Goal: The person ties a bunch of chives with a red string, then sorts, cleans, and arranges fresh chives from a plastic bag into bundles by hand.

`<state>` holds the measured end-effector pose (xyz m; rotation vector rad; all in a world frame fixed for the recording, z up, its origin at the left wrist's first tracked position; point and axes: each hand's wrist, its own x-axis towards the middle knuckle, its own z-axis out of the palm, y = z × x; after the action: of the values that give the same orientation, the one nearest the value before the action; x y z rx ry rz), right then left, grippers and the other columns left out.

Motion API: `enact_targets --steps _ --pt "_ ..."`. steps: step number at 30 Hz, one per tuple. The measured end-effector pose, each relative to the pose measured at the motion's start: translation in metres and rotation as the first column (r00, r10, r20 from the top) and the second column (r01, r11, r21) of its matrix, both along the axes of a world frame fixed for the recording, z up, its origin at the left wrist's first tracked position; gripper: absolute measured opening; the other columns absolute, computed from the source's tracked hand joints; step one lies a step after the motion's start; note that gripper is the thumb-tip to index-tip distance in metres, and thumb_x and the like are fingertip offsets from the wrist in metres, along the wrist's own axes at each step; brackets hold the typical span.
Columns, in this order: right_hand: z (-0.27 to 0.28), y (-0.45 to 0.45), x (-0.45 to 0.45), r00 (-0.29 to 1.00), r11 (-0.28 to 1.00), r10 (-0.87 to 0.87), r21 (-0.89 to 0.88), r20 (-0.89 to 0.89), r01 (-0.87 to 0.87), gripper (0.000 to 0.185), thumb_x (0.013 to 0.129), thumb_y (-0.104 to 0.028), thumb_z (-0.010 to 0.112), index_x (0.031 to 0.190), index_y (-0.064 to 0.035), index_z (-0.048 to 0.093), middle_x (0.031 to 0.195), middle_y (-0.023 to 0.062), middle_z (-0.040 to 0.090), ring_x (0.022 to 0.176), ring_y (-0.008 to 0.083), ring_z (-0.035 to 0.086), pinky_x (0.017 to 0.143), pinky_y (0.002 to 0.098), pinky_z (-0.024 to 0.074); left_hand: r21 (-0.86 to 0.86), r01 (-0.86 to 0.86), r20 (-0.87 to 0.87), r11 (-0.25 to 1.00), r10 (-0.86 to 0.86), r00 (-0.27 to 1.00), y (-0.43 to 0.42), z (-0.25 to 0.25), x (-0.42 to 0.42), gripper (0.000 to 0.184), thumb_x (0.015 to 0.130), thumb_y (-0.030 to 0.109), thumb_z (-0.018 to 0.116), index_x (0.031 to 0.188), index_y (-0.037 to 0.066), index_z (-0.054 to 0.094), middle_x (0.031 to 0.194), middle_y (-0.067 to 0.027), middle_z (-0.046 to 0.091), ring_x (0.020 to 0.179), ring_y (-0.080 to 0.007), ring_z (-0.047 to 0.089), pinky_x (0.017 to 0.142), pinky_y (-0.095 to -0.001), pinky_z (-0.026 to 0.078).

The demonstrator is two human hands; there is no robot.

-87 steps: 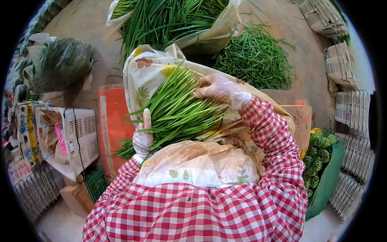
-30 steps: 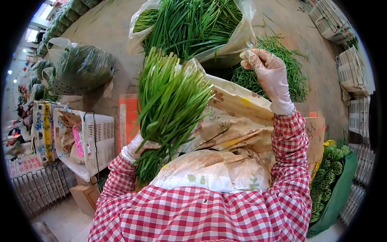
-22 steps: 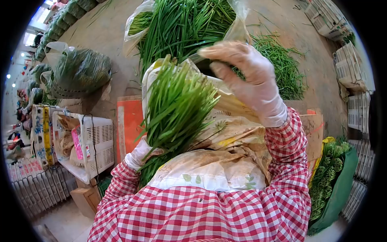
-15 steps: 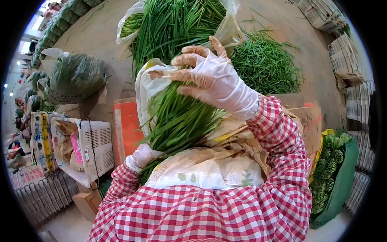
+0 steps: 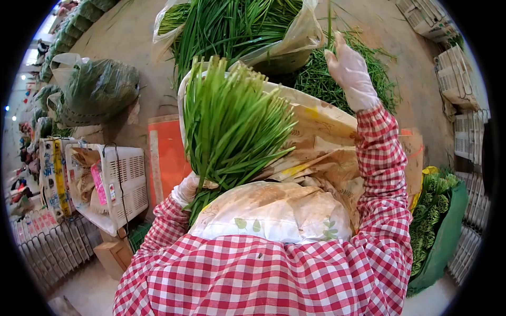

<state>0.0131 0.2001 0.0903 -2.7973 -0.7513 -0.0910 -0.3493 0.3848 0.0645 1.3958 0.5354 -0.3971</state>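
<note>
A thick bunch of garlic chives (image 5: 232, 126) lies across my lap, its pale stem ends fanned out away from me. My gloved left hand (image 5: 191, 189) is closed around the lower leafy part of the bunch. Off to the upper right, my gloved right hand (image 5: 352, 71) pinches a thin chive stalk (image 5: 330, 23) between thumb and fingers, above a heap of loose green trimmings (image 5: 324, 87). Beneath the bunch spreads a stained, pale patterned apron (image 5: 274, 208). Beyond it stands a clear plastic bag (image 5: 303, 39) full of more chives (image 5: 237, 23).
A white plastic crate (image 5: 126, 184) stands at left, with a wrapped green bundle (image 5: 100, 95) behind it. At right, a green-wrapped bundle of vegetables (image 5: 429, 231) lies near stacked white crates (image 5: 468, 134). An orange-red board (image 5: 164, 158) is beside my left knee.
My right hand has moved from over the bunch to the upper right and now has a stalk in it. The bunch's stem ends are now uncovered; my left hand still grips it.
</note>
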Motion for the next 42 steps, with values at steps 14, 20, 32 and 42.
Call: enact_targets --steps 14,20,32,42 --pt "0.025 0.004 -0.116 0.547 0.643 0.530 0.728 -0.648 0.239 0.031 0.079 -0.018 0.070 0.100 -0.0015 0.056 0.083 0.0057 0.063 0.066 0.0077 0.058 0.058 0.0197 0.0499 0.026 0.063 0.070 0.998 -0.065 0.995 -0.011 -0.009 0.026 0.053 0.073 0.008 0.069 0.123 0.003 0.050 0.117 -0.0084 0.056 0.103 -0.0164 0.053 0.090 -0.0311 0.042" --pt "0.007 0.018 -0.126 0.851 0.532 0.519 0.752 0.075 -0.390 0.022 0.080 -0.014 0.065 0.097 -0.0018 0.058 0.081 0.0115 0.065 0.067 0.0170 0.063 0.062 0.0280 0.0525 0.043 0.079 0.106 0.996 -0.084 0.991 -0.016 -0.017 0.036 0.052 0.074 0.008 0.069 0.123 0.004 0.050 0.118 -0.0086 0.056 0.103 -0.0165 0.053 0.090 -0.0312 0.042" --pt "0.068 0.009 -0.030 0.458 0.731 0.681 0.557 -0.571 -0.394 0.059 0.083 -0.044 0.056 0.120 0.0005 0.050 0.114 0.0139 0.057 0.104 0.0238 0.054 0.087 0.0341 0.0443 0.057 0.101 0.124 0.993 -0.108 0.986 -0.018 -0.021 0.050 0.051 0.075 0.009 0.068 0.123 0.004 0.050 0.118 -0.0089 0.056 0.104 -0.0169 0.052 0.091 -0.0313 0.041" --pt "0.048 0.026 -0.056 0.293 0.692 0.716 0.591 -0.634 -0.414 0.031 0.073 -0.002 0.065 0.104 -0.0008 0.060 0.090 -0.0006 0.065 0.079 0.0097 0.056 0.077 0.0246 0.0470 0.073 0.072 0.144 0.995 -0.082 0.986 -0.020 -0.012 0.038 0.051 0.076 0.010 0.067 0.123 0.004 0.050 0.119 -0.0091 0.056 0.105 -0.0172 0.052 0.092 -0.0314 0.041"
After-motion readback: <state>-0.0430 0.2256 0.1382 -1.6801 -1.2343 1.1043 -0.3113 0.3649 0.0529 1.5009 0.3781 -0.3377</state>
